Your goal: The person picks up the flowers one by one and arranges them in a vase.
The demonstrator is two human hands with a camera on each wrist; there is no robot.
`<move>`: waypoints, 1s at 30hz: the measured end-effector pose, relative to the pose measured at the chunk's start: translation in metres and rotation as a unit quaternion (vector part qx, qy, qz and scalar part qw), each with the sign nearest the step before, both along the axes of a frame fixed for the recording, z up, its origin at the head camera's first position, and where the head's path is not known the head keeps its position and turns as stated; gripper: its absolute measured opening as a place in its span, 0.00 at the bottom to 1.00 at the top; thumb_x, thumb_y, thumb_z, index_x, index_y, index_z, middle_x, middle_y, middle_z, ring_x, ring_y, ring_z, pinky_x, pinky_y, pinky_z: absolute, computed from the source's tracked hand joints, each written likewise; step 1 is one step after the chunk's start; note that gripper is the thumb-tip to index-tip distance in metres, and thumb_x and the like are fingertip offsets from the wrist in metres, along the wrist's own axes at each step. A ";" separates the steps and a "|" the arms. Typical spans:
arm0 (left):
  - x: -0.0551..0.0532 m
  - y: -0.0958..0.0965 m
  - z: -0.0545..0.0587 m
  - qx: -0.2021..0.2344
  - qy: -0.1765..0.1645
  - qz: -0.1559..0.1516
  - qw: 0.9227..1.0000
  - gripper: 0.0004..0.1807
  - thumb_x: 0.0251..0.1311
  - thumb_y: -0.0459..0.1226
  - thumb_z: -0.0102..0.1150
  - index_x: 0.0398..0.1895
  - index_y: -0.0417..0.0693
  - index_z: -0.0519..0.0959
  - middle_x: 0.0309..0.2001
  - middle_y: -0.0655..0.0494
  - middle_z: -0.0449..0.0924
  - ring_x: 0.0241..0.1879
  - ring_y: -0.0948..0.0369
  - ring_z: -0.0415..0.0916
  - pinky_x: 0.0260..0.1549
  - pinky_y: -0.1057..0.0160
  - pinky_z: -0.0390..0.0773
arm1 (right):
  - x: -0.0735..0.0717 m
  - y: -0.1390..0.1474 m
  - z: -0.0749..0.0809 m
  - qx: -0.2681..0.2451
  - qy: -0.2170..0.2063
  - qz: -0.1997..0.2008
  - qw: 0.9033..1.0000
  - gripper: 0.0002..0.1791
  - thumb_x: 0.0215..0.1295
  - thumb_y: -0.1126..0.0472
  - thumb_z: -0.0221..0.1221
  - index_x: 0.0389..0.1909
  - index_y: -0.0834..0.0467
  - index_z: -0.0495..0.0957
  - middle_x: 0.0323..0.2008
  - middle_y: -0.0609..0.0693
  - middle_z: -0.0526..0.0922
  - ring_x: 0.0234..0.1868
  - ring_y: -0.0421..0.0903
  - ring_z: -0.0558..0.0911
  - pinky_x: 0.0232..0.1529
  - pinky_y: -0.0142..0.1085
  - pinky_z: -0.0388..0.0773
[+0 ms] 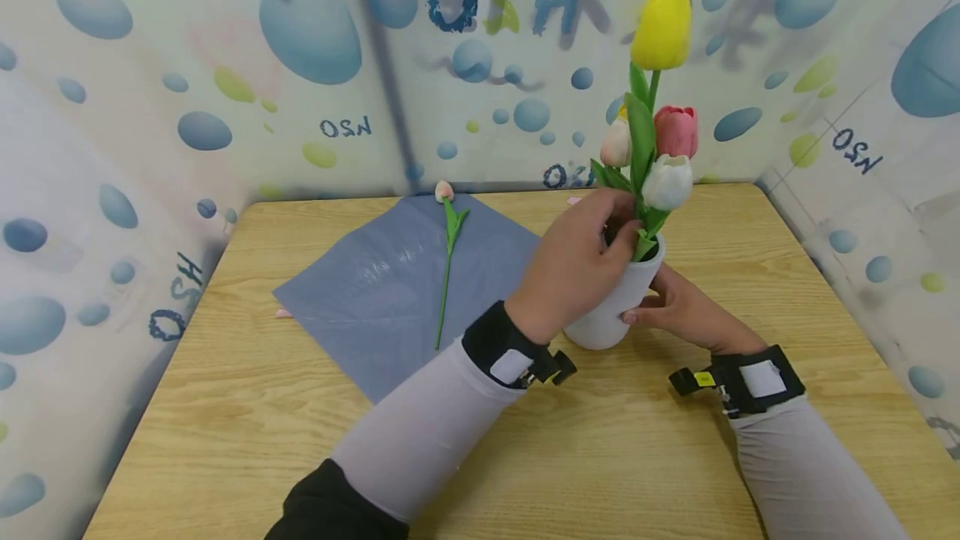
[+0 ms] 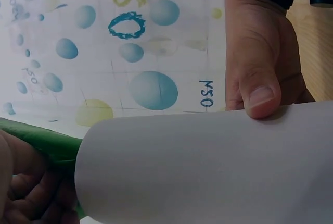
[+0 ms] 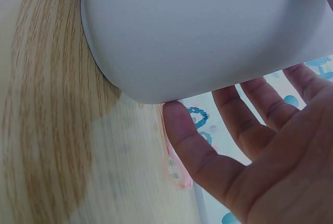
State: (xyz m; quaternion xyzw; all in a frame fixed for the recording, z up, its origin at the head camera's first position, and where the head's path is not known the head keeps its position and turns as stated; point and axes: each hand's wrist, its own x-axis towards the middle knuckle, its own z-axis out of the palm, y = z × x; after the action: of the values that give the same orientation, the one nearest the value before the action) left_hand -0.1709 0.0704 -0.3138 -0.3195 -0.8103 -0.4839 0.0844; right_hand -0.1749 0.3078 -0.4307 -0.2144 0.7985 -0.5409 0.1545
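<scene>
A white vase (image 1: 611,315) stands on the table, holding several artificial tulips. A yellow tulip (image 1: 663,27) rises highest, above a pink tulip (image 1: 677,132), a white tulip (image 1: 668,182) and a pale pink tulip (image 1: 617,143). At the vase's mouth my left hand (image 1: 573,261) grips the green stems with curled fingers; the fingers partly hide them. My right hand (image 1: 693,311) holds the vase low on its right side. Its thumb is on the near side, while in the right wrist view the fingers (image 3: 200,153) meet the vase wall.
To the left, a blue-grey wrapping sheet (image 1: 360,290) lies flat with a single pale pink tulip (image 1: 452,227) on it. Small pink bits show at the sheet's left corner and the table's back edge. A printed backdrop (image 1: 480,107) borders the wooden table (image 1: 225,440).
</scene>
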 end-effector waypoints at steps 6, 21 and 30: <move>0.002 0.003 -0.002 -0.056 0.065 0.015 0.996 0.09 0.75 0.36 0.55 0.52 0.44 0.81 0.43 0.55 0.87 0.43 0.63 0.82 0.42 0.73 0.77 | 0.000 0.001 0.000 -0.001 0.007 0.003 1.000 0.53 0.70 0.66 0.66 0.84 0.40 0.44 0.80 0.50 0.55 0.69 0.35 0.70 0.60 0.31 0.78; 0.010 0.000 -0.003 -0.073 0.091 0.065 0.991 0.11 0.70 0.38 0.59 0.50 0.42 0.80 0.48 0.52 0.85 0.47 0.57 0.75 0.47 0.64 0.76 | 0.001 -0.001 0.002 0.024 0.005 -0.006 1.000 0.53 0.69 0.63 0.67 0.84 0.38 0.44 0.82 0.52 0.52 0.71 0.41 0.67 0.63 0.34 0.77; 0.013 -0.004 -0.003 -0.041 0.066 0.064 0.995 0.16 0.70 0.40 0.60 0.56 0.41 0.79 0.53 0.50 0.83 0.52 0.57 0.76 0.53 0.65 0.79 | 0.001 -0.001 0.003 0.021 0.001 -0.005 1.000 0.54 0.68 0.63 0.68 0.84 0.39 0.44 0.82 0.54 0.52 0.70 0.41 0.69 0.61 0.31 0.78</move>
State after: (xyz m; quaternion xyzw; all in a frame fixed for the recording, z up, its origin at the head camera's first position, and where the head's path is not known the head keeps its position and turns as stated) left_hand -0.1580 0.0663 -0.3168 -0.3016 -0.8408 -0.4220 0.1548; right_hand -0.1739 0.3064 -0.4280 -0.2076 0.8109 -0.5245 0.1559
